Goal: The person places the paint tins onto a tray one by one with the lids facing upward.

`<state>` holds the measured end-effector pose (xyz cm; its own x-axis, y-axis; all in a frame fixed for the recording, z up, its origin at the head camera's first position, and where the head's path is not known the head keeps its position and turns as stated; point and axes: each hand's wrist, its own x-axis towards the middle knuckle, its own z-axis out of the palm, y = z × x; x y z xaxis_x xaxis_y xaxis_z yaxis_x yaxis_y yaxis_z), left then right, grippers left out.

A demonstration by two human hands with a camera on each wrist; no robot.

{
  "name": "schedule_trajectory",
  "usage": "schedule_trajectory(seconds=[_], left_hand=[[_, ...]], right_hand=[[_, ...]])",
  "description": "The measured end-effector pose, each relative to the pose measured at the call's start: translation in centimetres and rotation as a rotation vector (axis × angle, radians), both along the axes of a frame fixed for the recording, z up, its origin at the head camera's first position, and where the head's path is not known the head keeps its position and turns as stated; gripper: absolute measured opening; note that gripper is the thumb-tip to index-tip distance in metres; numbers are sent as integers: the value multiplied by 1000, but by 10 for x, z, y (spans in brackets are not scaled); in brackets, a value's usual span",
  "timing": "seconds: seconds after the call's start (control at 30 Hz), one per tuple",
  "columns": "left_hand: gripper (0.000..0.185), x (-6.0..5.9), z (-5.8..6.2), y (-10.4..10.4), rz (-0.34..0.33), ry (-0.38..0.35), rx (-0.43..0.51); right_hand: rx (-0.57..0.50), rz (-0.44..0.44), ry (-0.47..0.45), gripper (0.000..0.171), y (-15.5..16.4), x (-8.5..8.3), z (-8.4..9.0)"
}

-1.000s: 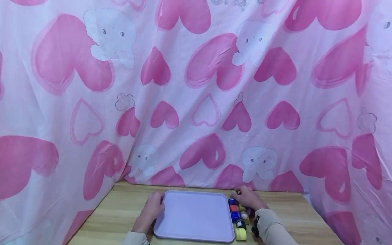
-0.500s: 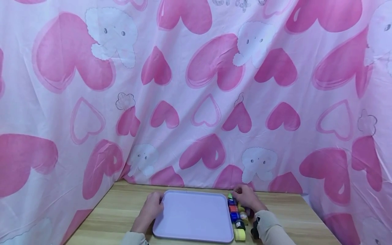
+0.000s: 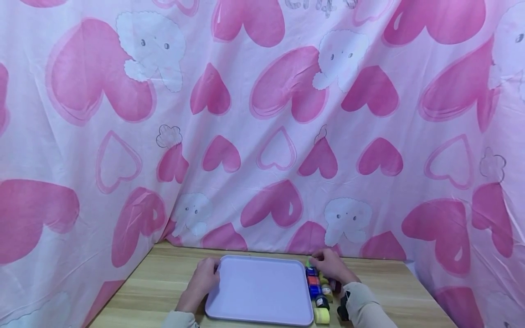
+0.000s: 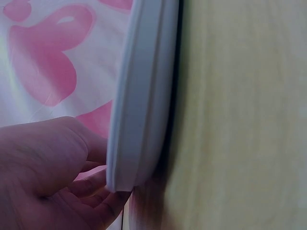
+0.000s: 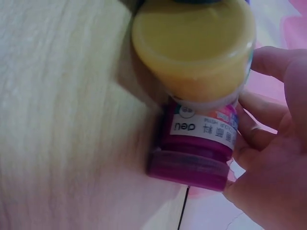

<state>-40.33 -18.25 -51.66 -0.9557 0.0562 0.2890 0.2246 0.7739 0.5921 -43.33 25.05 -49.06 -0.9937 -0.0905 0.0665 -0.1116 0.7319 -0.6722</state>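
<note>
A pale lilac tray [image 3: 260,289] lies flat on the table. My left hand [image 3: 207,274] grips its far left corner; in the left wrist view the thumb and fingers are at the tray's rim [image 4: 136,105]. Paint jars stand in two rows along the tray's right side. At the far end of them, my right hand [image 3: 331,264] holds a small green jar [image 3: 309,263], mostly covered by the fingers. In the right wrist view, a jar with a yellow lid [image 5: 192,38] and a purple labelled jar [image 5: 192,165] are in front of the right hand, hiding its fingertips.
Nearer jars include a red one [image 3: 313,281], a blue one [image 3: 315,291], a black one [image 3: 321,301] and a yellow one [image 3: 321,315]. A black object [image 3: 342,307] is by the right sleeve. A pink heart-patterned cloth [image 3: 270,202] hangs around the wooden table [image 3: 393,291].
The right hand has shifted slightly left and more of the green jar shows beside the tray's far right corner. The left hand has stayed at the tray.
</note>
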Motion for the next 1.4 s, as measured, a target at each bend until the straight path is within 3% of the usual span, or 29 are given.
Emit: schedule_trajectory(seconds=[0.27,0.57,1.07,1.4], left_hand=[[16,1,1,-1,-7,27,-4],[18,6,2,-3,-37,3,32],[15,7,11,-3,-53,-31,48],[33,7,8,0,-16,-68,34]], right_hand=[[-13,-34,27,34,-8,4,9],[-12,61,101,27,-28,3,9],[120,27,106,26,-42,-3,5],[125,60,121,28,-41,-5,1]])
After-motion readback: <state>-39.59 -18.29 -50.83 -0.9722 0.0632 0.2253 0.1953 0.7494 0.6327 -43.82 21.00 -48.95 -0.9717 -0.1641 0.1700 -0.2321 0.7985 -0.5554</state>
